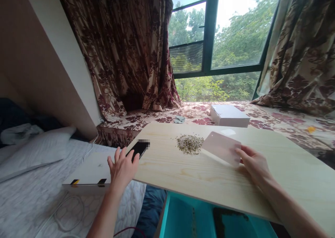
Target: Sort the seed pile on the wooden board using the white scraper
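My right hand grips the right edge of a thin, translucent pinkish sheet between thumb and fingers. The sheet is tilted over the wooden board, its left edge close to a pile of small greenish-brown and pale grains. My left hand is open, fingers spread, at the board's left edge. Beside its fingertips lies a black phone, flat on the board; whether the fingers touch it I cannot tell.
The light wooden board has a turquoise container below its front edge. A white box stands on the patterned window ledge behind, near a small folded cloth. At left, a white box and a cable lie on the bed.
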A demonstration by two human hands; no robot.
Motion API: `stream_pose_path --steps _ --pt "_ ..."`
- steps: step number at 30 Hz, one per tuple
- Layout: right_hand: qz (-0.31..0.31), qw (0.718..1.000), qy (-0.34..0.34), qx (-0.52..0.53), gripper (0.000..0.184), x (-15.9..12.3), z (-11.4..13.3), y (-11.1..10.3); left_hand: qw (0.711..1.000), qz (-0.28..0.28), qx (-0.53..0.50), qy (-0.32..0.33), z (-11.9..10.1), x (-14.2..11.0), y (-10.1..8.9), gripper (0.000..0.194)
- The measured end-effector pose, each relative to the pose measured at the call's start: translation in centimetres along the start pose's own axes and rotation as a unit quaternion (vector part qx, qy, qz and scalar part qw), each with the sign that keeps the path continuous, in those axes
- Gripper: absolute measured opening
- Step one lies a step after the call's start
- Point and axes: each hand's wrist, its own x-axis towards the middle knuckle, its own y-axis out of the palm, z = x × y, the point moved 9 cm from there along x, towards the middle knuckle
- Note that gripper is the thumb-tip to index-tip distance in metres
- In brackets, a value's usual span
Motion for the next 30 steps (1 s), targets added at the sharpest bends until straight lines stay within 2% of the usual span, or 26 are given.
stream_pose_path --steps 3,6,8,9,11,13,15,20,30 --pt "-0.007 1.000 -0.002 0.001 0.028 -0.2 0.1 -0.2 0.999 0.040 0.007 0.011 0.6 -0.2 0.8 0.037" --pt "-0.021 1.000 0.008 0.022 0.028 -0.6 0.3 -0.5 1.000 0.002 -0.019 -0.001 -0.8 -0.2 -0.3 0.038" --pt "-0.027 0.999 0.015 0.032 0.028 -0.8 0.4 -0.6 0.997 -0.034 -0.063 0.020 -3.4 -0.3 -1.3 0.036" --pt "-0.028 0.999 0.017 0.032 0.028 -0.8 0.4 -0.6 0.994 -0.033 -0.094 0.048 -5.3 -0.4 -1.4 0.035" --pt "-0.027 0.999 0.018 0.027 0.029 -0.8 0.3 -0.5 0.984 -0.010 -0.151 0.090 -9.0 -0.7 -1.0 0.032" --pt "-0.028 0.999 0.012 0.024 0.030 -0.7 0.1 -0.6 0.972 0.037 -0.199 0.120 -12.1 -1.3 0.1 0.031" --pt "-0.036 0.999 0.002 0.030 0.030 -0.5 -0.1 -0.9 0.964 0.071 -0.226 0.125 -13.9 -1.9 1.4 0.030" --pt "-0.030 0.999 -0.022 0.032 0.030 -0.4 0.0 -0.7 0.965 0.087 -0.214 0.124 -14.6 -3.0 2.9 0.027" --pt "0.035 0.998 -0.052 0.004 0.041 -0.9 1.0 0.9 0.963 0.066 -0.228 0.127 -14.2 -3.2 2.9 0.027"
